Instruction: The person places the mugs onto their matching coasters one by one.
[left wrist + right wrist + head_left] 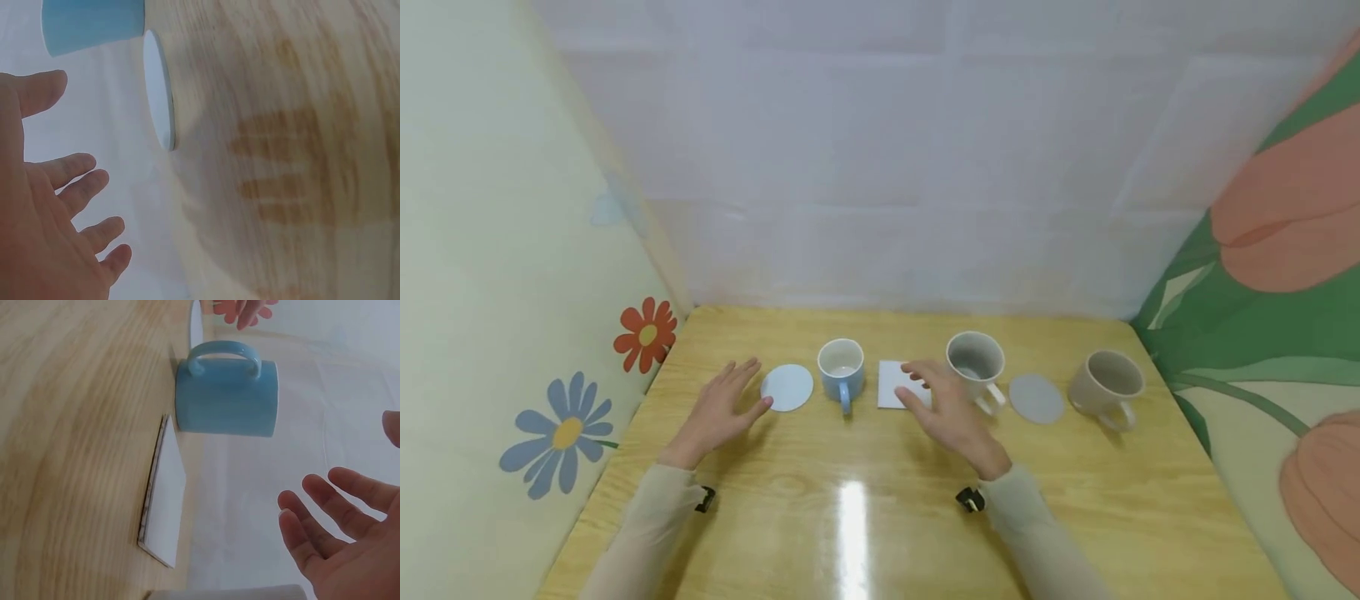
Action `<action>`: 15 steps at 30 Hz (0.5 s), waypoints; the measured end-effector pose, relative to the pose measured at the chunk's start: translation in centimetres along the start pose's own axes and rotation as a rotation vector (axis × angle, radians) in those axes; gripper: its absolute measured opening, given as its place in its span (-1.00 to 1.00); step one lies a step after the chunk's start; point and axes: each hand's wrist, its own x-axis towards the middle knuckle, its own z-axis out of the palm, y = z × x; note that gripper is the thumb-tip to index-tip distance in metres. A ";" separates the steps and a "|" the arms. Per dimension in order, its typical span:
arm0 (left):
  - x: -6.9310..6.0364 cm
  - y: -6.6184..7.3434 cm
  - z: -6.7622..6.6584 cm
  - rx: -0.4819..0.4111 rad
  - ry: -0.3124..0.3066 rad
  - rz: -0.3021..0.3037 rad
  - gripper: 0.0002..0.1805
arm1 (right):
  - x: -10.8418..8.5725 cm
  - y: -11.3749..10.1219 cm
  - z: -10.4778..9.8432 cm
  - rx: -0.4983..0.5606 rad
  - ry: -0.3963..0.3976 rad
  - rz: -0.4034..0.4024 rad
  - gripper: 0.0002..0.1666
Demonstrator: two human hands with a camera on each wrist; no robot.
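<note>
My left hand (722, 410) hovers beside a round light-blue coaster (787, 387), fingers spread and holding nothing. To the right of that coaster stands a blue mug (841, 372), white inside, its handle toward me. My right hand (950, 410) is held above a square white coaster (891, 385) and covers part of it. Its fingers are relaxed and empty. Just behind that hand a white mug (975, 357) stands upright. In the right wrist view the blue mug (226, 400) and the square coaster (165, 497) lie apart from the fingers.
A round grey coaster (1036, 398) lies right of the white mug, followed by a beige mug (1107, 387) near the right side. All rest on a glossy wooden table (790, 517). A pale cloth (887, 167) hangs behind, with floral panels at both sides.
</note>
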 end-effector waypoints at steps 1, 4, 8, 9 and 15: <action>0.0 0.0 0.2 -0.006 -0.006 -0.002 -0.18 | -0.1 0.0 0.2 0.004 -0.005 0.004 -0.55; 0.0 0.1 0.5 -0.003 -0.022 -0.003 -0.21 | -0.3 0.0 0.6 0.038 -0.033 0.025 -0.54; 0.0 -0.1 0.7 0.013 -0.037 -0.013 -0.23 | -0.1 -0.2 1.3 0.071 -0.059 0.045 -0.53; 0.1 -0.1 0.8 0.015 -0.040 -0.018 -0.24 | -0.1 -0.2 1.4 0.076 -0.060 0.044 -0.54; 0.0 -0.7 1.2 0.014 -0.058 -0.026 -0.25 | 0.1 -0.7 1.9 0.110 -0.069 0.041 -0.57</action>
